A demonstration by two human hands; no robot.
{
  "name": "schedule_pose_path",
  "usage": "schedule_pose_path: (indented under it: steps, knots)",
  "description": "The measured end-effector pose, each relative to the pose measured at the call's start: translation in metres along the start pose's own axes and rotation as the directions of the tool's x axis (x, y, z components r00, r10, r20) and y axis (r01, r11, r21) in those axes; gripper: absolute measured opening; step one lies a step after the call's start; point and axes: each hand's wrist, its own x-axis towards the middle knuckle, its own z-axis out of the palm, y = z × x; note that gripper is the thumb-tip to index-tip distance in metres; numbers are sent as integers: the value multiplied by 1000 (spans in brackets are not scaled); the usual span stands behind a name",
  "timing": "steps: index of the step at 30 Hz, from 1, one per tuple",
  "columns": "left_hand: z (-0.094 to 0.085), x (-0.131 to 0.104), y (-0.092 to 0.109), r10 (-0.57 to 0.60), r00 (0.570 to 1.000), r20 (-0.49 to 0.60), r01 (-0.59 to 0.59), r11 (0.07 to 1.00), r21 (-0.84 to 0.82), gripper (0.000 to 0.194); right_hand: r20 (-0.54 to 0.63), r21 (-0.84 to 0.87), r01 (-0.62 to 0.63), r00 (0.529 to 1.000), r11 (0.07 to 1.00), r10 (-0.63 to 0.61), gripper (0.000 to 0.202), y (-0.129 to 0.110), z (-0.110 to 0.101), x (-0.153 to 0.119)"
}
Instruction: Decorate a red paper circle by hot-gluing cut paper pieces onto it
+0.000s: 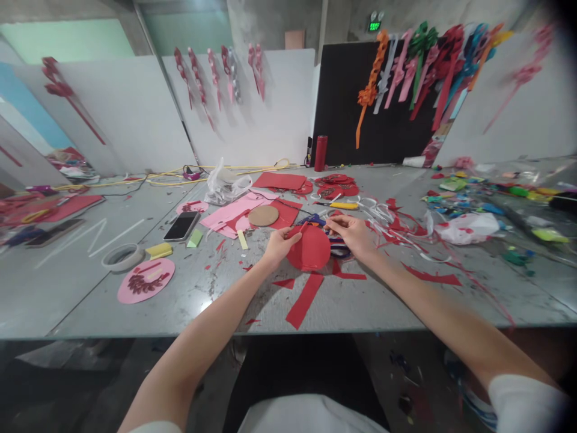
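A round red paper disc is held at its left edge by my left hand, thumb on top. A thin red strip shows by the thumb's tip, and I cannot tell whether it is pinched too. My right hand is closed in a pinch beside the disc's upper right edge; whatever is between its fingertips is too small to make out. Blue handles, probably of scissors, lie just beyond the disc. Under my right hand is a dark blue looped object, partly hidden. A red paper strip lies nearer the table edge.
A brown cardboard disc, pink sheets and a yellow-handled tool lie beyond my hands. On the left are a phone, a tape roll and a pink disc. Red scraps and white ribbons spread rightward.
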Motion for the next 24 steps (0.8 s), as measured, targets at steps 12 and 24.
schedule_pose_path:
  steps: [12,24]
  knots:
    - [4,-2,0,-13,997,81,13,1000,-7,48,260,-184,103,964,978,-52,42,6,12,-13]
    - [1,0,-5,33,988,153,-50,992,113,42,366,-5,-98,926,995,94,45,9,7,-7]
